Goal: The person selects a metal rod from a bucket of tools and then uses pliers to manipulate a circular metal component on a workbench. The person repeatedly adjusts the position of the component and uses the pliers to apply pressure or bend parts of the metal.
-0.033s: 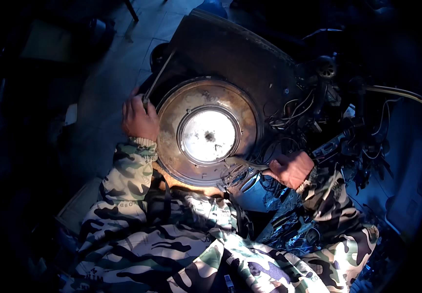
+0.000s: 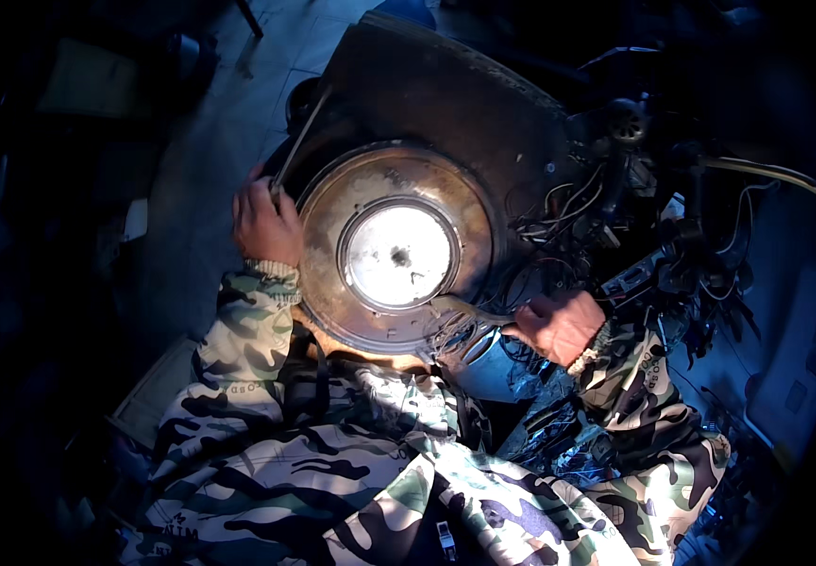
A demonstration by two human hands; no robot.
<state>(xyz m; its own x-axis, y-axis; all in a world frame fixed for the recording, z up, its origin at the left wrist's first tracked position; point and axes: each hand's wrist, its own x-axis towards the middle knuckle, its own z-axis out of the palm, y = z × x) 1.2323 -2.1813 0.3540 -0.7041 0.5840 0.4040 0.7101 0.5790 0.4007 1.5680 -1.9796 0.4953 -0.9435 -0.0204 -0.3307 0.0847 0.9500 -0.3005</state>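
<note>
A round metal disc (image 2: 325, 247), brown and worn, lies in front of me with a brightly lit white round centre (image 2: 408, 274) inside a raised ring. At its left edge my left hand (image 2: 266, 223) is closed round the lower end of a long thin screwdriver-like rod (image 2: 306, 132), whose far end points up and away. My right hand (image 2: 559, 325), at the lower right of the disc, grips a curved flat-handled tool (image 2: 474, 311). The tool's far end reaches the lower right of the ring; its exact kind is unclear. My fingers hide its near end.
Beneath the disc, a dark worn board (image 2: 436, 85) stretches away from me. Tangled wires (image 2: 455, 340) lie beside the right-hand tool. Farther right is a cluttered heap of dark parts and cables, including an old telephone handset (image 2: 627, 127). Tiled floor (image 2: 280, 57) shows at upper left.
The whole scene sits slightly higher and further left in the picture. Both hands keep their grips, and the disc stays put.
</note>
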